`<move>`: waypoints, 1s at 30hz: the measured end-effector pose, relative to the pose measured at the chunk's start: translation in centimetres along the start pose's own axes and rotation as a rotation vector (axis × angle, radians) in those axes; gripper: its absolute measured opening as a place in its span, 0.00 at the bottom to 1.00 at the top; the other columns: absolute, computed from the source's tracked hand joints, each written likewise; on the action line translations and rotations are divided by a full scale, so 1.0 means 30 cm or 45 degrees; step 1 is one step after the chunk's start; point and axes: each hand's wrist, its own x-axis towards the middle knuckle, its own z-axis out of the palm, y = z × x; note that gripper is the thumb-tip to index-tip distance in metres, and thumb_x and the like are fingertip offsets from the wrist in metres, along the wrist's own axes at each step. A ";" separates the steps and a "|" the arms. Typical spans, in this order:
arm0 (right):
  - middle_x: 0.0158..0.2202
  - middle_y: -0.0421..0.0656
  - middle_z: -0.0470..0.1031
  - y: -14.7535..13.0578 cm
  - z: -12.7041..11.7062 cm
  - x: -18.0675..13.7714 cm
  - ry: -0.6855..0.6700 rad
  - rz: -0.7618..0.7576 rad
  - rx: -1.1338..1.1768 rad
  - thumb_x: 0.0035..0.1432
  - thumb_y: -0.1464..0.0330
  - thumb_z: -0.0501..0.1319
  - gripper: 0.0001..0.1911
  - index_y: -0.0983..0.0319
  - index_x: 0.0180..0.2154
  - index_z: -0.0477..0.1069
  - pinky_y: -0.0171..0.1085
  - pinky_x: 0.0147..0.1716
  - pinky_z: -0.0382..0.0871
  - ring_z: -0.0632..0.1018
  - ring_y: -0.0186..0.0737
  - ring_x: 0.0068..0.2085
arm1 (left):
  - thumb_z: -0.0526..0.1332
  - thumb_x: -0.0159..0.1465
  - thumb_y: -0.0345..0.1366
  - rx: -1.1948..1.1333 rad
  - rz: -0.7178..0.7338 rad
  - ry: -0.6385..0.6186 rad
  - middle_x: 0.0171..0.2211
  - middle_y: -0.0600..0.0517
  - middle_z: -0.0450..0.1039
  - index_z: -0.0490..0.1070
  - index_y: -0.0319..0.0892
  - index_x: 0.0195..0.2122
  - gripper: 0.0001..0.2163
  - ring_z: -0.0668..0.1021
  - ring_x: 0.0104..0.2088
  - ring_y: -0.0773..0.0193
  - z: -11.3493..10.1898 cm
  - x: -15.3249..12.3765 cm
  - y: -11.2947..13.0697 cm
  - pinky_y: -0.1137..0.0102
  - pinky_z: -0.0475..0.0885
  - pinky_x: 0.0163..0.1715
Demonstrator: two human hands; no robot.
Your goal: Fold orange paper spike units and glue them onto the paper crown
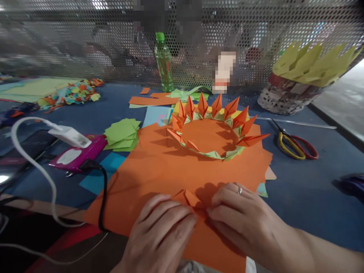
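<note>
Near the table's front edge, a small folded piece of orange paper (189,198) lies on large orange paper sheets (148,170). My left hand (163,229) presses on its left side with the fingers together, hiding part of it. My right hand (241,214), with a ring on one finger, pinches at its right end. Beyond my hands stands a ring of folded paper (202,106), with orange points around a pale green band. The points run along the back and sides; at the front the green band shows more.
Scissors (294,144) and a yellow-topped paper basket (298,83) stand at the right. Green paper squares (122,132), a magenta power block (76,153) with a white plug and looping cords lie left. A green bottle (163,64) stands before a perforated metal screen (113,38).
</note>
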 end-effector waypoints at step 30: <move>0.29 0.38 0.73 -0.011 0.015 0.015 0.062 0.302 0.076 0.62 0.71 0.63 0.05 0.59 0.32 0.72 0.39 0.35 0.60 0.71 0.37 0.31 | 0.64 0.64 0.23 -0.083 -0.434 0.185 0.37 0.51 0.76 0.74 0.41 0.38 0.06 0.75 0.37 0.62 0.056 0.017 0.059 0.64 0.70 0.40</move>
